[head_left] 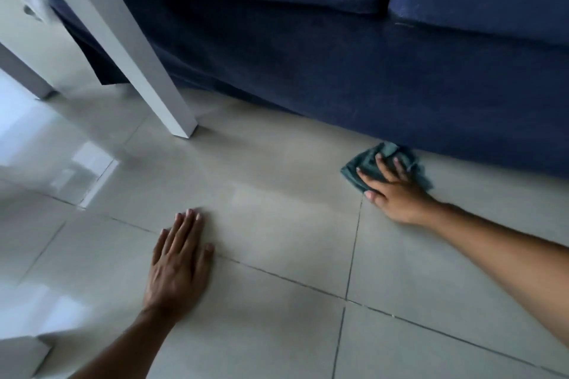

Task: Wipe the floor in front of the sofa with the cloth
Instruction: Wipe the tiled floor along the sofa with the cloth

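Cloth (357, 170) lies flat under right hand's (397, 195) spread fingers (366, 176).

The cloth (374, 164) lies on the floor (277, 209) against the sofa (338, 76) base, under the right hand (394, 190); left hand (178, 264) flat nearer, table leg (138, 49) far left.

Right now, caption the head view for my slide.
Right hand presses teal cloth at sofa base; left hand flat on floor.

white table leg (172, 107) | second white leg (34, 76) behind, at left | both upright
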